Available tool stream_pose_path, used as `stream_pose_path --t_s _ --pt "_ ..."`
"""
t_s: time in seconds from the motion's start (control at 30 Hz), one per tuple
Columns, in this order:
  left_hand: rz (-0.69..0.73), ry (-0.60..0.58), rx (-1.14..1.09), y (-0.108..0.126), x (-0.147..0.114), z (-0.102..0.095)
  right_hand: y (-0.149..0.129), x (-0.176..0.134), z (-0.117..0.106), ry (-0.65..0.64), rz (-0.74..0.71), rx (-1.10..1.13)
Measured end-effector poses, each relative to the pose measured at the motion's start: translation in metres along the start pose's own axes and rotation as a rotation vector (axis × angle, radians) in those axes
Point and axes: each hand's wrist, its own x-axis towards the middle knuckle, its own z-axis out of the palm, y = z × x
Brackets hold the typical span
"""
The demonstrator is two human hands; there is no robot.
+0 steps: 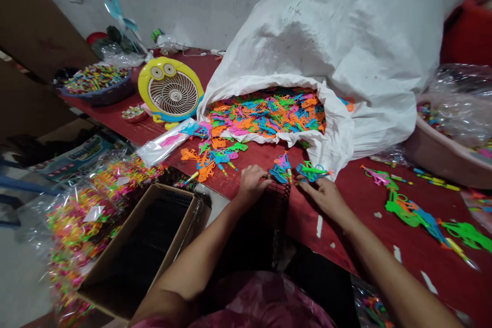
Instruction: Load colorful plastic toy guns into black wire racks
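My left hand (253, 182) is at the table's front edge, thumb and fingers closed on the top of a black lattice-like strip (281, 192) that hangs over the edge. Just beyond its fingertips lies a small bunch of blue and pink plastic toy pieces (282, 168). To the right, my right hand (326, 195) has its fingers curled at a blue and green plastic toy piece (312, 170); the fingertips are partly hidden. A large white sack (330, 51) lies behind both hands, its mouth full of orange, blue, green and pink toy pieces (269, 113).
A yellow fan (172, 92) and a basin of small coloured pieces (100, 91) stand at the back left. An open carton of black strips (142, 251) sits below left, beside bagged colourful pieces (80, 220). More toy pieces (411, 210) and a pink tub (442, 148) are on the right.
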Motion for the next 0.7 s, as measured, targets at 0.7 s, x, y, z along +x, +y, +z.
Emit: stream_pose_path --t_s 0.7 --pt "0.066 -0.076 -0.036 -0.016 0.017 0.012 -0.024 -0.002 0.004 -0.138 -0.156 -0.281"
